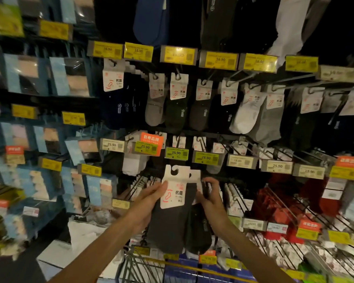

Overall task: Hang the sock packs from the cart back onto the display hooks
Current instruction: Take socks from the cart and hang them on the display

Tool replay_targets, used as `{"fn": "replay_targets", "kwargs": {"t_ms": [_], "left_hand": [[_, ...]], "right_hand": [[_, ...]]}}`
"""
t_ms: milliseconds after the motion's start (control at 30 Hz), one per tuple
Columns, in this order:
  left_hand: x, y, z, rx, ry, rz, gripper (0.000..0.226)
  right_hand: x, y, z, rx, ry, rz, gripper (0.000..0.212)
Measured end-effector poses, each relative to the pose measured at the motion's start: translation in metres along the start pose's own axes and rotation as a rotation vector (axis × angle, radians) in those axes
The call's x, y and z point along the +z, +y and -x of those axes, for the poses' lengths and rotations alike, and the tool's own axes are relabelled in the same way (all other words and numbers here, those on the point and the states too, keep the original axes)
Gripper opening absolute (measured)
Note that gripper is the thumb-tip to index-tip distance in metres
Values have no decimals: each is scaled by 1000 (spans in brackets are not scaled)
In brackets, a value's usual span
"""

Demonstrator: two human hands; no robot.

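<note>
Gripping the dark sock pack [168,225] at centre frame, left hand [151,198] curled on its card [175,188], right hand [209,196] pinching a second pack [198,227] just right. Keep card upright; slide notch [174,171] squarely onto a hook [202,140] above.

Pretty dim shop aisle, the dark back panel [345,27] basically vanishes into black up top and only the rows of yellow price tags [220,59] really pop. Left side is stacked with blue boxed packs [67,76], all blurry, a couple of orange signs [151,139] stick out mid-wall, and red packs [282,213] sit low on the right
</note>
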State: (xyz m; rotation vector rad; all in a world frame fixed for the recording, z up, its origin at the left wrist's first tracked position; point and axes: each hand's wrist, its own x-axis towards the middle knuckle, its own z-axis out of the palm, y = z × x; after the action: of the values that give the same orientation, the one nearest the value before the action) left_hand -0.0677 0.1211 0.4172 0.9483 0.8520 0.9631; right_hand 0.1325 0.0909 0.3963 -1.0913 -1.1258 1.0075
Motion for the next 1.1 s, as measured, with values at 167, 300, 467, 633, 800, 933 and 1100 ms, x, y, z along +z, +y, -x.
{"fn": "replay_targets", "kwargs": {"t_ms": [167,300,467,633,800,933,1100], "left_hand": [[8,-10,-6,-64,42,-53,49],[-4,-17,-16,-111,113,-82,39],[-12,-18,-31,-104,234,-137,28],[-20,-22,-42,-62,293,-265,31],[-37,-22,-46,-22,297,-302,23],[-50,-20,-51,27,316,-300,13],[-74,-10,-65,99,330,-368,30]], "right_hand": [[25,8,-13,206,-50,-124,30],[30,16,-28,438,-73,-379,34],[35,19,-61,509,-98,-177,41],[50,23,-97,385,-127,85,26],[68,36,-111,289,-161,191,29],[86,40,-120,63,-191,355,32],[112,48,-140,-73,-77,369,30]]}}
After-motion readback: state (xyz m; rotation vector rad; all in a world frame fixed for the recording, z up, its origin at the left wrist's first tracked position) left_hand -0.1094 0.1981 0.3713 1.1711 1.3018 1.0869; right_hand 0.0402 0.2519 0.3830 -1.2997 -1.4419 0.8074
